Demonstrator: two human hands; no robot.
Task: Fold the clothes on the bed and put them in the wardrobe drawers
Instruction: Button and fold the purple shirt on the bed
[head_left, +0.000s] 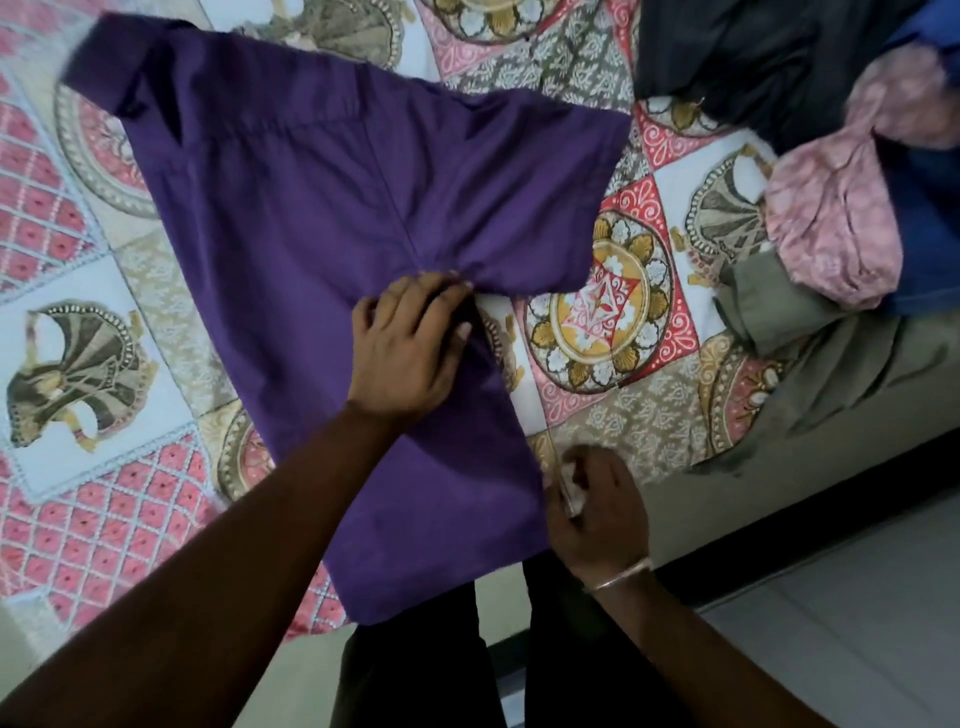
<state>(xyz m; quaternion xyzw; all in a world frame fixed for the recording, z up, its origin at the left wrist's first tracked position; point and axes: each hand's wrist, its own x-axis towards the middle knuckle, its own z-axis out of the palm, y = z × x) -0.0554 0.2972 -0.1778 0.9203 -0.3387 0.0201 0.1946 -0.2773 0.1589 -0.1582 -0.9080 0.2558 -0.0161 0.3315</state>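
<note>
A purple short-sleeved shirt (322, 208) lies spread face down on the patterned bedspread (93, 322), its collar at the upper left and one sleeve pointing right. My left hand (410, 343) grips the shirt at the armpit of that right sleeve, fingers curled into the bunched cloth. My right hand (597, 504) pinches the shirt's right side edge near the hem, by the bed's front edge. The hem end hangs a little over the bed edge.
A pile of unfolded clothes sits at the right: a dark garment (753, 57), a pink printed one (841, 208), a blue one (930, 223) and an olive one (810, 374). The tiled floor (857, 597) lies below the bed edge.
</note>
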